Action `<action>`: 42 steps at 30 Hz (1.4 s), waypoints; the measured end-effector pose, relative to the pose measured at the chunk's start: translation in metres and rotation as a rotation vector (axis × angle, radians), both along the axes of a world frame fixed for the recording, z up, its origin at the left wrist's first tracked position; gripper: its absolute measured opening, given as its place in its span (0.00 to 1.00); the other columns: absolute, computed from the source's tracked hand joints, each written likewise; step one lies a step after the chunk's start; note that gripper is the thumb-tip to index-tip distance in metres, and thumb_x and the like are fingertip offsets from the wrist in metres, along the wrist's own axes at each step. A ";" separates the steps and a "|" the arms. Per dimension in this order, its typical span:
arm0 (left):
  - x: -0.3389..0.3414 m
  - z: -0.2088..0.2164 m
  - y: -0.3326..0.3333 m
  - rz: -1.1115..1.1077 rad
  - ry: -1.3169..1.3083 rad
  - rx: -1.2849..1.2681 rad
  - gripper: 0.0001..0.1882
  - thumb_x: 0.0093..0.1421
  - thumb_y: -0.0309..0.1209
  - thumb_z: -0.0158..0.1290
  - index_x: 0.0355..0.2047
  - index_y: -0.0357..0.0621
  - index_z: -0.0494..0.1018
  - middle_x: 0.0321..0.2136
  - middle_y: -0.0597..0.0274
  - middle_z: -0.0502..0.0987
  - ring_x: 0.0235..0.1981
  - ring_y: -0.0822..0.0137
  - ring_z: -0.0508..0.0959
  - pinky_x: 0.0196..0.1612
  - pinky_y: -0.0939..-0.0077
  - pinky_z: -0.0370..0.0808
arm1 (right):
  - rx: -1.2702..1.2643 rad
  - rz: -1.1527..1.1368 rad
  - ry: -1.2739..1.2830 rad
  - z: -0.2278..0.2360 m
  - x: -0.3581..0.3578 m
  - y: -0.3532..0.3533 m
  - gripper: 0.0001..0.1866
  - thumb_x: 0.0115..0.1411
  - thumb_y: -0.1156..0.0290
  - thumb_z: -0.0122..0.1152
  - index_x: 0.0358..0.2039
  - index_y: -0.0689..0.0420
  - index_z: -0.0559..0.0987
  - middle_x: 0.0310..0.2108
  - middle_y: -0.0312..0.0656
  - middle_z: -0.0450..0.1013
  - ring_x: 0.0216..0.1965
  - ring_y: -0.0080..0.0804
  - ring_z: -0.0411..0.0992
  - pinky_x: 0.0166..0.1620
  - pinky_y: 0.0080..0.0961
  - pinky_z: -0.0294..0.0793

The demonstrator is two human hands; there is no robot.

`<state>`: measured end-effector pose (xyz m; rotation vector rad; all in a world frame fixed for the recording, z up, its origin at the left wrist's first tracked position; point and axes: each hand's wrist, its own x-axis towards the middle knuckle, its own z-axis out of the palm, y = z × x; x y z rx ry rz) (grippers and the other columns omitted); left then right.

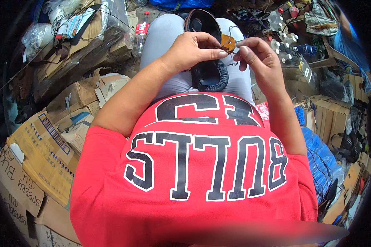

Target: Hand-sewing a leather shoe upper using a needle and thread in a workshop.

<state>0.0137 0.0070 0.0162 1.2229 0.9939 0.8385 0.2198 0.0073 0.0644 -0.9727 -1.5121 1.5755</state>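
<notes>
At twelve o'clock, right hand (260, 57) pinches cord (233, 64) by black shoe (212, 76), left hand's (190, 47) grip indeterminable; apparent lacing next needs steady tension

Smooth leather-look shoe (210, 77), matt cloth shirt (203, 164), glossy plastic bottle (141, 34)

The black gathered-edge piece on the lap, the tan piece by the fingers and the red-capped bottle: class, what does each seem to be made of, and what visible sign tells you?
Black gathered-edge piece: probably leather or imitation leather; soft sheen, puckered edge.
Tan piece: perhaps leather; smooth with slight shine, but plastic isn't ruled out.
Red-capped bottle: most likely clear, glossy plastic; see-through walls.
</notes>
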 end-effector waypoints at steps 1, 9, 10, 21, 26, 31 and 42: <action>0.003 -0.003 0.001 0.018 -0.012 0.003 0.10 0.56 0.32 0.57 0.34 0.38 0.76 0.27 0.66 0.77 0.29 0.79 0.74 0.35 0.85 0.70 | -0.001 0.009 -0.013 0.000 -0.003 -0.002 0.08 0.62 0.70 0.53 0.38 0.62 0.74 0.31 0.38 0.73 0.30 0.19 0.70 0.31 0.15 0.70; 0.003 -0.014 0.005 0.108 0.062 0.091 0.09 0.55 0.30 0.58 0.32 0.36 0.77 0.27 0.67 0.77 0.30 0.79 0.73 0.35 0.86 0.70 | 0.091 0.004 -0.100 -0.007 -0.006 -0.008 0.12 0.60 0.73 0.56 0.45 0.57 0.76 0.34 0.34 0.73 0.37 0.19 0.70 0.39 0.15 0.68; 0.000 -0.016 0.004 0.143 -0.003 0.086 0.09 0.55 0.29 0.58 0.33 0.36 0.77 0.27 0.67 0.78 0.30 0.79 0.74 0.36 0.86 0.70 | 0.090 0.004 -0.100 -0.007 -0.006 -0.007 0.12 0.60 0.73 0.56 0.45 0.57 0.76 0.34 0.34 0.73 0.37 0.19 0.70 0.39 0.15 0.68; -0.012 -0.012 -0.006 0.191 -0.133 0.013 0.09 0.57 0.26 0.55 0.37 0.35 0.75 0.31 0.61 0.78 0.34 0.75 0.77 0.41 0.84 0.72 | 0.371 -0.037 -0.501 -0.007 -0.007 -0.007 0.11 0.52 0.76 0.63 0.38 0.55 0.80 0.28 0.37 0.72 0.28 0.21 0.70 0.31 0.17 0.69; -0.011 -0.015 -0.006 0.198 -0.171 0.024 0.08 0.57 0.26 0.54 0.36 0.35 0.74 0.30 0.60 0.78 0.34 0.74 0.77 0.42 0.82 0.73 | 0.429 -0.041 -0.546 -0.007 -0.010 -0.007 0.10 0.51 0.75 0.64 0.36 0.55 0.81 0.26 0.38 0.72 0.25 0.24 0.71 0.29 0.19 0.70; -0.011 -0.013 -0.006 0.190 -0.241 0.004 0.07 0.57 0.26 0.54 0.35 0.36 0.74 0.30 0.60 0.78 0.34 0.73 0.78 0.42 0.82 0.72 | 0.403 -0.048 -0.586 -0.006 -0.013 -0.007 0.10 0.50 0.74 0.65 0.35 0.55 0.81 0.25 0.39 0.72 0.24 0.26 0.72 0.29 0.20 0.70; -0.012 -0.012 -0.005 0.198 -0.197 -0.021 0.07 0.56 0.25 0.56 0.34 0.36 0.74 0.29 0.59 0.78 0.32 0.73 0.78 0.40 0.82 0.73 | 0.414 -0.009 -0.618 -0.006 -0.017 -0.007 0.09 0.51 0.73 0.64 0.34 0.57 0.81 0.25 0.42 0.72 0.24 0.29 0.73 0.28 0.23 0.71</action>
